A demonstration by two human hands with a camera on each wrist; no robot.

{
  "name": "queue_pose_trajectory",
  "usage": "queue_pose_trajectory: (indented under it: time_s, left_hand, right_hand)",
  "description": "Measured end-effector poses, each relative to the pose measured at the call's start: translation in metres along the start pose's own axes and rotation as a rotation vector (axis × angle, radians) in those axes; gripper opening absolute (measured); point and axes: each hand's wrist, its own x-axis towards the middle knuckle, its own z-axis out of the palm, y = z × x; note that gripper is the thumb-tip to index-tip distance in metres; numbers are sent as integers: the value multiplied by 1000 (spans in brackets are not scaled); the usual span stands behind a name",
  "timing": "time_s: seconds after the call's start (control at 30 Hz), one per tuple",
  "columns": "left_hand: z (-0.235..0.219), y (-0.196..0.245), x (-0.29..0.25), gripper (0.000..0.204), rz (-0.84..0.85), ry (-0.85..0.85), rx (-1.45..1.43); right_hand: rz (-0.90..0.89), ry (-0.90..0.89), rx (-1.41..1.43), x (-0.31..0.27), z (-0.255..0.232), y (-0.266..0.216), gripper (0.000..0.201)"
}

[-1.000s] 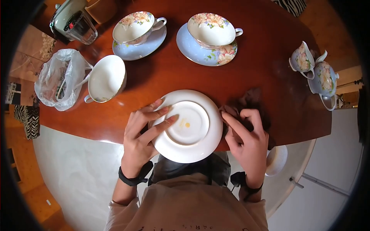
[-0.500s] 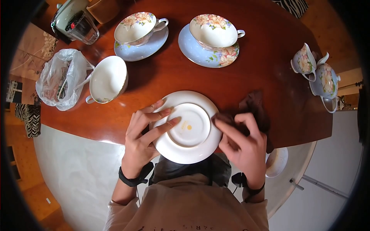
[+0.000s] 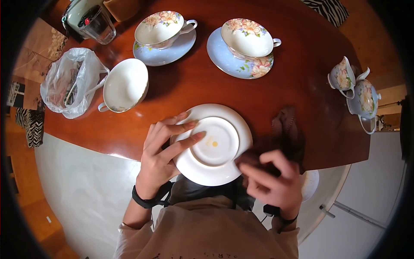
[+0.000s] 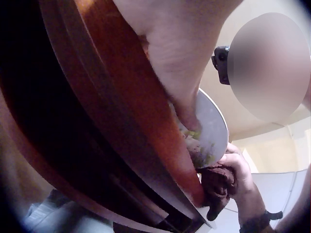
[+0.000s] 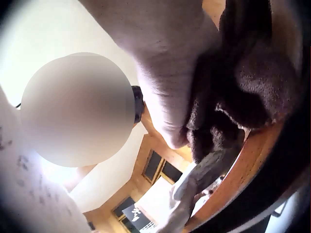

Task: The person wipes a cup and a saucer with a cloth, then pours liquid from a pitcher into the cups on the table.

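Observation:
My left hand (image 3: 160, 149) grips a saucer (image 3: 207, 173) by its left side, its white underside with a foot ring and a small gold mark facing up. In the left wrist view the thumb lies against the saucer's (image 4: 214, 121) other face, where floral decoration shows. My right hand (image 3: 276, 179), blurred, holds a dark brown cloth (image 3: 286, 123) at the saucer's lower right rim. The cloth (image 4: 219, 183) is bunched in the fingers, with a loose end trailing over the table.
Two floral cups (image 3: 159, 36) (image 3: 248, 39) stand on blue saucers at the back. A third cup (image 3: 125, 86) is beside a plastic bag (image 3: 71, 84) at left. A glass (image 3: 100, 32) stands behind them; a creamer (image 3: 341, 75) and teapot (image 3: 363, 99) are at right.
My right hand has moved with the cloth along the saucer's rim, from its right side down to the lower right. The left hand keeps its grip on the saucer.

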Motion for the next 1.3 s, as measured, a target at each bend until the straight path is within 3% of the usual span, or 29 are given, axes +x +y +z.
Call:
queue_pose_trajectory:
  time_s: [0.1, 0.23, 0.47, 0.63, 0.8, 0.97, 1.17, 1.3]
  left_hand:
    - [0, 0, -1, 49, -2, -11, -12]
    - [-2, 2, 0, 50, -11, -29, -43]
    - [-4, 2, 2, 51, 4, -49, -38]
    - [-3, 1, 3, 51, 10, -26, -50]
    - [-6, 3, 4, 49, 11, -53, -10]
    - [-6, 3, 4, 47, 45, -47, 15]
    - [-6, 4, 4, 45, 39, -52, 0]
    - [-4, 0, 2, 43, 46, -32, 21]
  right_hand:
    - [8, -47, 55, 3, 6, 3, 44]
    - [202, 13, -109, 11, 11, 20, 39]
    - [157, 18, -155, 23, 15, 35, 38]
    - [86, 40, -106, 24, 4, 21, 43]
    - [-59, -124, -13, 17, 3, -1, 48]
    - [79, -100, -147, 30, 3, 0, 45]
    - [32, -20, -327, 44, 14, 22, 46]
    - [56, -43, -200, 37, 7, 16, 47]
